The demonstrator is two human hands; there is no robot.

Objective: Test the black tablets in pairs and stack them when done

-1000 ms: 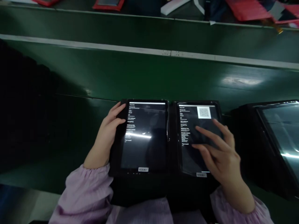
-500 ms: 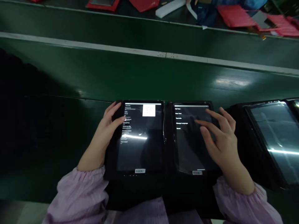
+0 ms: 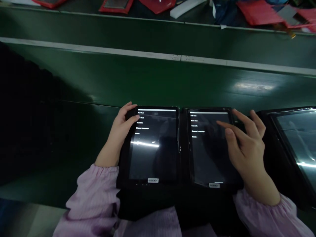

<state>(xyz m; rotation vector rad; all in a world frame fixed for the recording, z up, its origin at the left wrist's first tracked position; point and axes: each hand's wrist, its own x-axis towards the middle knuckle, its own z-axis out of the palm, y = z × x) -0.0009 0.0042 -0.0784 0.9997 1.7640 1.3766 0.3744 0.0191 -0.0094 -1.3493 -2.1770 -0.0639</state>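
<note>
Two dark tablets lie side by side in front of me. My left hand point(image 3: 120, 126) holds the left tablet point(image 3: 154, 158) by its upper left edge, with the thumb over the screen margin and the fingers at the top corner. That screen lists a short menu of white text. Over the right tablet point(image 3: 204, 158), which displays the same menu, my right hand point(image 3: 247, 141) is spread open. Its index fingertip hovers at or just above the glass; whether it touches I cannot tell. Both tablets carry a small white barcode label at the bottom.
Another large tablet point(image 3: 293, 131) lies at the right, reflecting a ceiling light. A pale strip point(image 3: 98, 49) crosses the green bench behind the tablets. Along the far ledge lie red pouches point(image 3: 256, 11) and a white foam strip point(image 3: 186, 8). Deep shadow covers the left side.
The left tablet's screen has gone from an info page with a white code square to the menu. My right hand has shifted toward the right tablet's right edge. The view has moved slightly.
</note>
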